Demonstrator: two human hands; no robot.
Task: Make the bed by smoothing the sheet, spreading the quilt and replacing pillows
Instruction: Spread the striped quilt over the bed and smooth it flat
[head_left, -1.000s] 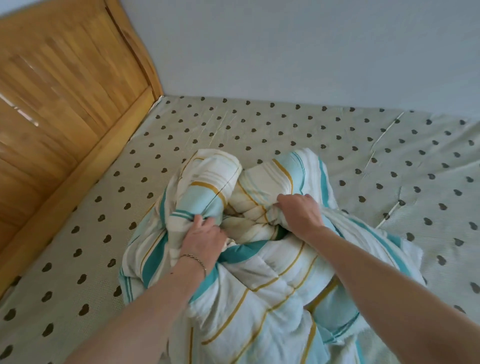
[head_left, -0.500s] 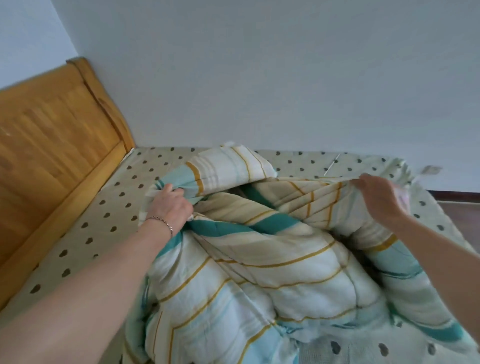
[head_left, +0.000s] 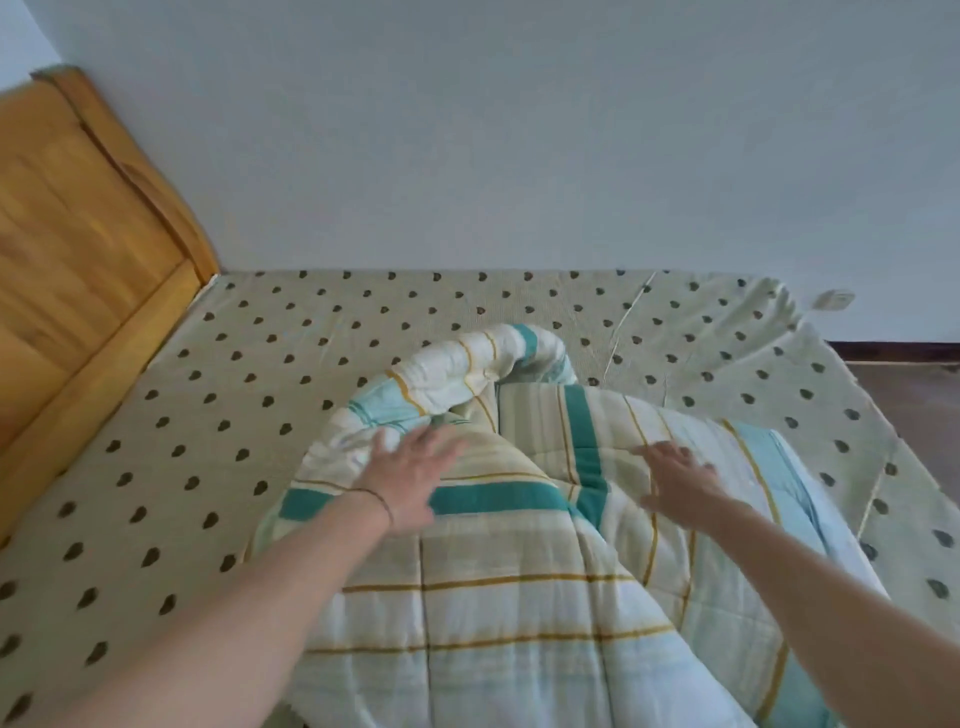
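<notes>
The bed carries a pale fitted sheet (head_left: 322, 364) printed with dark heart-shaped spots, stretched across the mattress up to the wooden headboard (head_left: 78, 249) on the left and the wall at the far side. A few creases run through the sheet near the far right corner. Lying directly on the sheet, toward the near middle, is a bunched quilt (head_left: 519, 597) striped in teal, cream and mustard, its far edge rolled into a hump.
</notes>
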